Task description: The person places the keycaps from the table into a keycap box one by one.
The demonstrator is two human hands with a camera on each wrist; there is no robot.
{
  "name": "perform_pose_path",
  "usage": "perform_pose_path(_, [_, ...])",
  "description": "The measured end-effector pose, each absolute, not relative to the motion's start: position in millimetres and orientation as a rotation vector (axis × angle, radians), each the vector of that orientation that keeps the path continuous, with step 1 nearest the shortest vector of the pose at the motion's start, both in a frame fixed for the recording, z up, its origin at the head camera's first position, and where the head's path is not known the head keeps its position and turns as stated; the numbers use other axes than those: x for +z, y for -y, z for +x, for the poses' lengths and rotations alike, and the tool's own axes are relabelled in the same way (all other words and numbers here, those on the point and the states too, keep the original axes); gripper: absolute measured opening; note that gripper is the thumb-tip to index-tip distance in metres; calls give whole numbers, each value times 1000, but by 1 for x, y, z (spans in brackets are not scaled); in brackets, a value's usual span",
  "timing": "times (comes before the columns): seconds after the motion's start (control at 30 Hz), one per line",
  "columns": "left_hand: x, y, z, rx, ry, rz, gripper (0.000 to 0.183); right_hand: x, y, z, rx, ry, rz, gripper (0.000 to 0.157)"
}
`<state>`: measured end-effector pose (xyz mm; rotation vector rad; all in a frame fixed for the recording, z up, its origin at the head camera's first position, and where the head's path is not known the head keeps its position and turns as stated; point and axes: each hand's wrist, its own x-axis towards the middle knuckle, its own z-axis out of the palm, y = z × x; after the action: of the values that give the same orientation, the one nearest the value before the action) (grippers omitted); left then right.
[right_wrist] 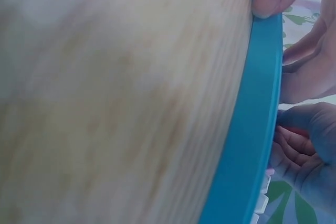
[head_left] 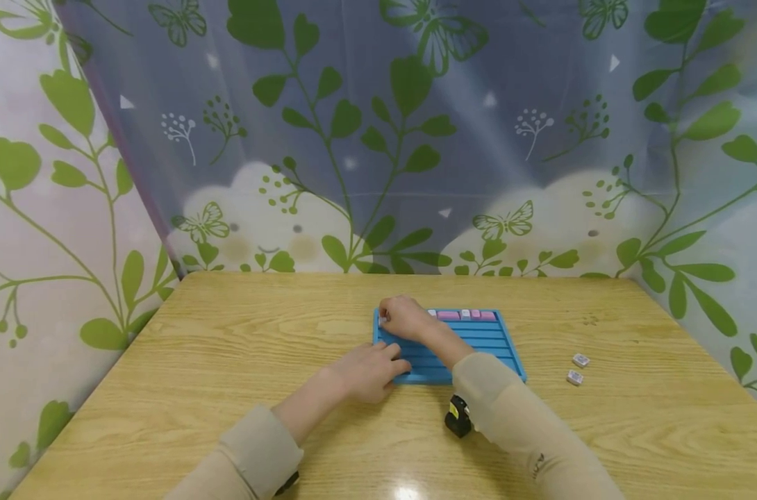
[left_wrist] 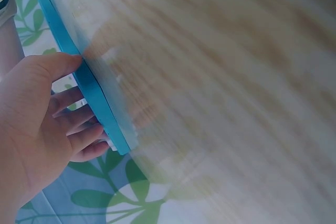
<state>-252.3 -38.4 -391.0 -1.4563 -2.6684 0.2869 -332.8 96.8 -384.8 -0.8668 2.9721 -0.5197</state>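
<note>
A blue ridged tray [head_left: 478, 344] lies on the wooden table, with white and pink keycap-like pieces [head_left: 472, 315] in its far row. My left hand [head_left: 369, 371] holds the tray's near left corner; in the left wrist view the thumb [left_wrist: 68, 64] presses its front wall while the fingers reach behind it. My right hand [head_left: 406, 319] is over the far left corner, its curled fingertips pinching a small white piece [head_left: 383, 321] mostly hidden under them. The right wrist view shows the right hand [right_wrist: 307, 148] bent close behind the tray's front wall [right_wrist: 252, 103].
Two loose white pieces, one farther back [head_left: 580, 360] and one nearer [head_left: 575, 377], lie on the table [head_left: 228, 333] right of the tray. A black device [head_left: 458, 417] is at the right wrist. A leaf-patterned cloth [head_left: 378, 139] hangs behind the table.
</note>
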Motion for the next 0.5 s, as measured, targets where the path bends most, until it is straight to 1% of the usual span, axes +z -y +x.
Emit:
perform_pose_path(0.23, [-390, 37, -252, 271, 2703, -1459, 31, -382, -104, -331, -548, -2964, -831, 19])
perform_pose_path(0.5, [-389, 37, -252, 264, 2716, -1451, 30, -365, -126, -322, -553, -2984, -822, 24])
